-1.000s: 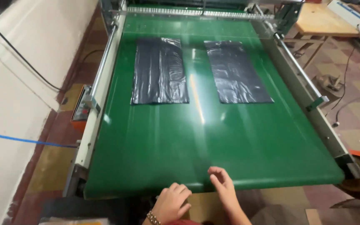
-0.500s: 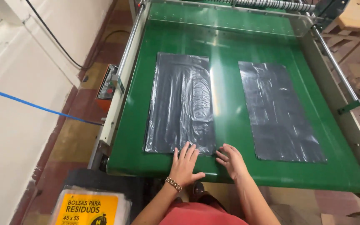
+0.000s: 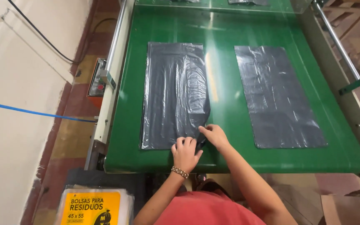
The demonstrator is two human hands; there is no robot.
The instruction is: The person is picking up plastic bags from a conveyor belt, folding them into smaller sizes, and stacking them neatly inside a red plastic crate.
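Head view: a wide green belt serves as the surface, carrying two flat black bags well apart. The right bag lies untouched, with bare belt all round it. The left bag lies near the belt's near edge, where both hands meet at its lower right corner: the left hand presses flat, the right hand pinches the corner.

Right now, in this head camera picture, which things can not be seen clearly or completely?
- Near right corner of the left black bag: covered by the left hand and right hand, so any grip is unclear.
- Two more dark sheets on the green belt: cut off by the top edge.
- Yellow-labelled packet: cut off by the bottom edge.
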